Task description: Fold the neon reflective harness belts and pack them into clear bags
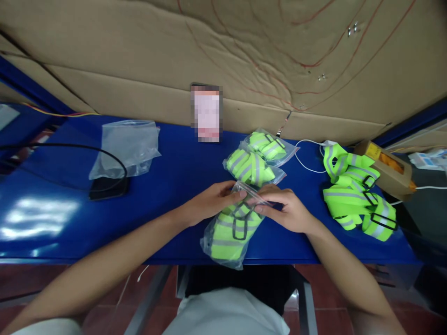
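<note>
A clear zip bag (207,242) lies at the front edge of the blue table, with a folded neon-yellow reflective strap (226,244) and its black buckle inside. My left hand (218,200) pinches the bag's zip edge between thumb and fingers. At the other end of that edge, my right hand (284,209) pinches it too. Just beyond my hands lie two more bagged straps, a nearer one (247,165) and a farther one (268,146), partly overlapping. The bag's top edge is partly covered by my fingers.
Loose reflective straps (352,195) with black buckles are piled at the right, beside a cardboard box (387,170). Flat plastic bags (129,146) lie at the left over a dark device (108,188), near a black cable (70,145). A phone (207,114) leans against the cardboard-covered wall.
</note>
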### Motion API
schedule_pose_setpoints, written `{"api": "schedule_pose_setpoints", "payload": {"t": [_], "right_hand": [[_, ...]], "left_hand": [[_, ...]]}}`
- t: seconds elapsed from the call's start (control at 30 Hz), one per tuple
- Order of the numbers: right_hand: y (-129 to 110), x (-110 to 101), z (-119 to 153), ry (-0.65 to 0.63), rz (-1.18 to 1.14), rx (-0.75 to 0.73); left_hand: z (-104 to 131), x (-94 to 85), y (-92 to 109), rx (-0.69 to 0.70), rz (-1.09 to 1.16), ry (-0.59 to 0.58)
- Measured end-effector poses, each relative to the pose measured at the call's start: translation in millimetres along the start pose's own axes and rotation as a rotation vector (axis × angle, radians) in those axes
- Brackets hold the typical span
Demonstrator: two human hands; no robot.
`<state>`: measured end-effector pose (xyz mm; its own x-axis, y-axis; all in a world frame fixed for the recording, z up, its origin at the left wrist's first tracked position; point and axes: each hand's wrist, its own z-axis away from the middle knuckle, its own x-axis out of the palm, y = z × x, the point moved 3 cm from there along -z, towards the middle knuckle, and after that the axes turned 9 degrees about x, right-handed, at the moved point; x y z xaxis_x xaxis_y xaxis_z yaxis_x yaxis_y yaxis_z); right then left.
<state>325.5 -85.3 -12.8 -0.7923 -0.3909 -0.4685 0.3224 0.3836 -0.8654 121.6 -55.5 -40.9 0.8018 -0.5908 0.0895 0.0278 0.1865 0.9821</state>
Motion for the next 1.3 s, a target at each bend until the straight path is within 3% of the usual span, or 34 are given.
{"api": "schedule_pose_setpoints", "payload": {"t": [0.13,0.27,0.37,0.5,0.6,0.7,0.83,0.9,1.03,1.17,1.23,1.3], "right_hand": [[6.0,-12.8,-4.3,-0.061,0.059,-0.029],[12.8,-23.5,-8.4,0.109,0.140,0.034],[19.1,-22.0,-9.1,0.107,-0.055,0.152],[35.8,-15.2,-4.5,0.029,-0.424,0.423],[43.1,-10.0,0.2,-0.036,-0.468,0.514],[41.9,-4.4,1.0,-0.005,-0.468,0.451],[37.2,2.8,1.0,0.194,-0.396,0.372],[31.4,5.5,1.4,0.233,-0.281,0.275],[17.6,11.9,0.3,0.111,-0.019,0.094],[9.2,17.3,-3.7,-0.047,-0.004,0.011],[8.3,18.5,-4.9,-0.088,-0.022,-0.006],[10.9,16.7,-4.5,-0.039,-0.046,0.018]], "left_hand": [[-0.6,1.1,-4.1,0.051,0.066,0.042],[-1.3,-2.8,-2.2,0.159,0.135,0.158],[-0.7,-6.1,2.6,0.207,0.195,0.217],[-1.3,-13.2,6.9,0.240,0.212,0.294],[-3.4,-18.3,6.4,0.241,0.150,0.323],[-5.0,-19.7,4.5,0.219,0.054,0.334],[-5.6,-14.0,3.0,0.219,-0.008,0.291],[-5.7,-10.7,1.9,0.216,-0.037,0.272],[-5.3,-6.9,1.2,0.225,-0.108,0.231],[-4.2,-6.1,4.5,0.279,-0.151,0.146],[-3.9,-8.2,5.3,0.271,-0.121,0.172],[-3.9,-11.6,5.9,0.253,-0.073,0.242]]}}
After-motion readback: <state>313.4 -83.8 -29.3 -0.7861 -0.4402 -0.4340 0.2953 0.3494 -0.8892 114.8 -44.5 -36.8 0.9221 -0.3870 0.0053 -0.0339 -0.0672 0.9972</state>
